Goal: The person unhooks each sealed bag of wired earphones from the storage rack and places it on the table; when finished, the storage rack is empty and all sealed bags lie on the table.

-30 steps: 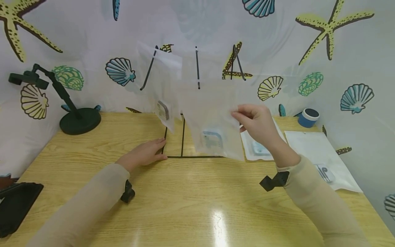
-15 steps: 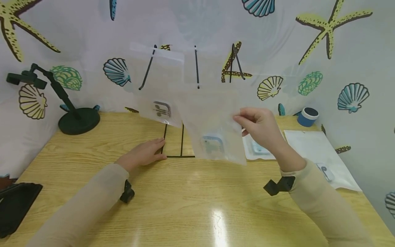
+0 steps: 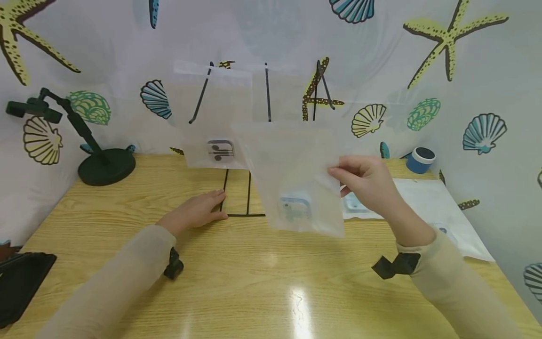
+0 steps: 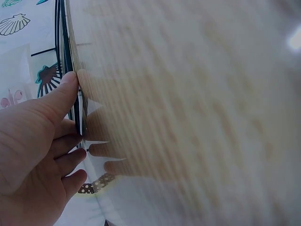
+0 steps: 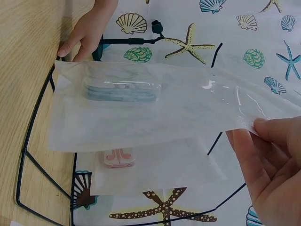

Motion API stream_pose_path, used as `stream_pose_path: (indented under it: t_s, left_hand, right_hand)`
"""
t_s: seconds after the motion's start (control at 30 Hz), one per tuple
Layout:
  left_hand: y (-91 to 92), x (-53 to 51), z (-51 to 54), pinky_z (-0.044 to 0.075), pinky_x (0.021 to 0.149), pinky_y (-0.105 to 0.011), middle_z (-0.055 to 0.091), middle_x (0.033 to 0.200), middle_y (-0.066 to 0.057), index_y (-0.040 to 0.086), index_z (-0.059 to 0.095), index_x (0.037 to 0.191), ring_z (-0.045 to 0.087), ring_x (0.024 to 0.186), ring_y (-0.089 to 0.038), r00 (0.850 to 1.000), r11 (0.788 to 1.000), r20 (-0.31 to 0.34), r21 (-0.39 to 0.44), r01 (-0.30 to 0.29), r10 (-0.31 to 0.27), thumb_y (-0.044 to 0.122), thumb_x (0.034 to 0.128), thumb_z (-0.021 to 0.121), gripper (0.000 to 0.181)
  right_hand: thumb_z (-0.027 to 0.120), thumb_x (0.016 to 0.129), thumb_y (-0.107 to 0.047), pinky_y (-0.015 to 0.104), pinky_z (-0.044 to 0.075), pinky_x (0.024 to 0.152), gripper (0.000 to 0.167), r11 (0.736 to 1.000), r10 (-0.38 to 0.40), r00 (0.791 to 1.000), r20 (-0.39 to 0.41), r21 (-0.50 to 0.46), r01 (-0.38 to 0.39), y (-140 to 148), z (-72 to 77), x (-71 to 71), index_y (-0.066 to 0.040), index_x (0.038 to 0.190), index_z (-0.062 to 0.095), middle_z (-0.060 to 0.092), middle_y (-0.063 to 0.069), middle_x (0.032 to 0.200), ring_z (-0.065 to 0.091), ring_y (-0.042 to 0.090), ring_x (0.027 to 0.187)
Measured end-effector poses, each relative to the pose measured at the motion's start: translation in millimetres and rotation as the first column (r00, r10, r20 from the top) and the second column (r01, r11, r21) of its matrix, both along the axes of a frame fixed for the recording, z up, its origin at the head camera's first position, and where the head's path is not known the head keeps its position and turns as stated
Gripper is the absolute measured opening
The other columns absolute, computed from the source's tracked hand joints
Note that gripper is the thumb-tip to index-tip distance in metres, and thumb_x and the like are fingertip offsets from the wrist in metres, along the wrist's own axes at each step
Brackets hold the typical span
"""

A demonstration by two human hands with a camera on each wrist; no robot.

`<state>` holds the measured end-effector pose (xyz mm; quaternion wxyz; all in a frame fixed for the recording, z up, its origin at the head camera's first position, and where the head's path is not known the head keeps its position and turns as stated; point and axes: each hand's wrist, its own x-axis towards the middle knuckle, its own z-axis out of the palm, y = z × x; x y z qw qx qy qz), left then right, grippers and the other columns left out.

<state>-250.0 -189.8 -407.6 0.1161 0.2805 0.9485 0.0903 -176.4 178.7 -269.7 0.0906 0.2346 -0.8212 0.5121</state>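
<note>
My right hand (image 3: 368, 181) pinches the right edge of a translucent bag (image 3: 296, 160) holding a small pale-blue case (image 3: 295, 208). In the right wrist view this bag (image 5: 178, 99) stretches across, its blue contents near the far end. Behind and left of it, another bag (image 3: 218, 108) with a small dark-outlined case (image 3: 220, 150) hangs at the left prong of a black wire rack (image 3: 247, 193). My left hand (image 3: 195, 212) grips the rack's front left base corner, thumb at the front bar. In the left wrist view the hand's (image 4: 42, 141) fingers curl by the dark wires.
A dark green stand (image 3: 106, 165) with a jointed arm is at the back left, a black tray (image 3: 25, 282) at the left edge. More white packets (image 3: 432, 202) lie on the right, and a blue jar (image 3: 420, 160) stands behind them. A shell-patterned cloth covers the wall.
My right hand has moved right and lower, drawing the front bag along. The left-hand bag has swung round to face forward. My left hand has stayed at the rack corner.
</note>
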Motion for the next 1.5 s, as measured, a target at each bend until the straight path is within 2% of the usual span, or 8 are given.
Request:
stream_pose_path:
  t_s: [0.27,0.63,0.8,0.87,0.97,1.27,1.33,1.5]
  left_hand:
    - [-0.1,0.2,-0.4,0.023,0.105,-0.05,0.024,0.144,-0.027,-0.009,0.027,0.141,0.024,0.131,-0.04,1.0,1.0,0.008,0.003,-0.01,0.01,0.035,0.0933,0.054,0.07]
    - [1.1,1.0,1.8,0.023,0.105,-0.051,0.024,0.144,-0.028,-0.008,0.027,0.141,0.024,0.13,-0.041,1.0,1.0,0.019,0.009,-0.012,0.012,0.034,0.0939,0.053,0.068]
    - [1.2,1.2,1.1,0.024,0.104,-0.051,0.025,0.143,-0.028,-0.009,0.028,0.14,0.025,0.13,-0.041,1.0,1.0,0.005,0.008,-0.006,0.006,0.034,0.0934,0.054,0.069]
    - [1.4,1.1,1.1,0.024,0.104,-0.051,0.025,0.143,-0.028,-0.009,0.027,0.14,0.026,0.13,-0.041,1.0,1.0,0.004,0.007,-0.006,0.006,0.034,0.0933,0.054,0.069]
    - [1.6,1.2,1.8,0.024,0.104,-0.051,0.025,0.143,-0.028,-0.009,0.027,0.14,0.026,0.13,-0.041,1.0,1.0,0.007,0.006,-0.009,0.009,0.034,0.0932,0.054,0.069]
    - [1.2,0.4,0.1,0.025,0.104,-0.05,0.026,0.143,-0.027,-0.008,0.028,0.14,0.026,0.13,-0.041,1.0,1.0,-0.007,-0.006,-0.013,0.013,0.036,0.0933,0.054,0.07]
    - [1.0,-0.2,-0.4,0.025,0.104,-0.05,0.025,0.143,-0.027,-0.008,0.027,0.141,0.026,0.13,-0.041,1.0,1.0,-0.003,-0.008,-0.014,0.013,0.036,0.0934,0.054,0.07]
    - [0.5,-0.8,-1.2,0.024,0.104,-0.05,0.025,0.144,-0.027,-0.008,0.026,0.141,0.026,0.13,-0.04,1.0,1.0,0.014,0.001,-0.022,0.022,0.034,0.0935,0.054,0.069]
  right_hand:
    - [0.063,0.088,-0.005,0.03,0.054,0.053,0.015,1.0,-0.023,0.992,0.122,-0.007,0.024,18,-7.9,9.8,0.009,0.094,0.068,0.059,0.011,0.069,0.059,0.015,0.056]
    - [0.061,0.089,-0.004,0.031,0.055,0.056,0.022,0.996,-0.01,0.953,0.303,-0.081,0.036,47,-28.9,20.5,0.016,0.097,0.061,0.063,0.006,0.075,0.061,0.016,0.06]
    - [0.063,0.089,-0.009,0.029,0.055,0.057,0.016,0.992,-0.023,0.906,0.423,-0.1,0.072,63,-41.7,25.6,0.006,0.094,0.066,0.063,0.005,0.075,0.06,0.015,0.058]
    - [0.062,0.089,-0.008,0.028,0.054,0.056,0.008,0.99,0.006,0.89,0.455,-0.131,0.06,70,-48.1,27.4,-0.003,0.089,0.069,0.063,0.003,0.073,0.059,0.013,0.057]
    - [0.059,0.09,-0.004,0.025,0.053,0.053,0.015,0.975,0.085,0.872,0.482,-0.219,0.026,81,-57.7,30.1,-0.013,0.084,0.07,0.061,0.002,0.07,0.057,0.01,0.055]
    - [0.047,0.095,0.003,0.023,0.053,0.052,0.029,0.902,0.307,0.814,0.493,-0.424,-0.084,113,-77.6,39.2,-0.011,0.085,0.07,0.064,0.001,0.073,0.061,0.009,0.058]
    - [0.043,0.096,0.003,0.023,0.052,0.052,0.031,0.886,0.365,0.791,0.491,-0.445,-0.132,120,-80.2,40.7,-0.011,0.086,0.07,0.064,0.0,0.074,0.062,0.01,0.061]
    - [0.037,0.097,0.005,0.024,0.053,0.059,0.035,0.845,0.481,0.703,0.524,-0.491,-0.212,139,-86.7,45.0,-0.011,0.09,0.067,0.066,0.001,0.081,0.064,0.011,0.069]
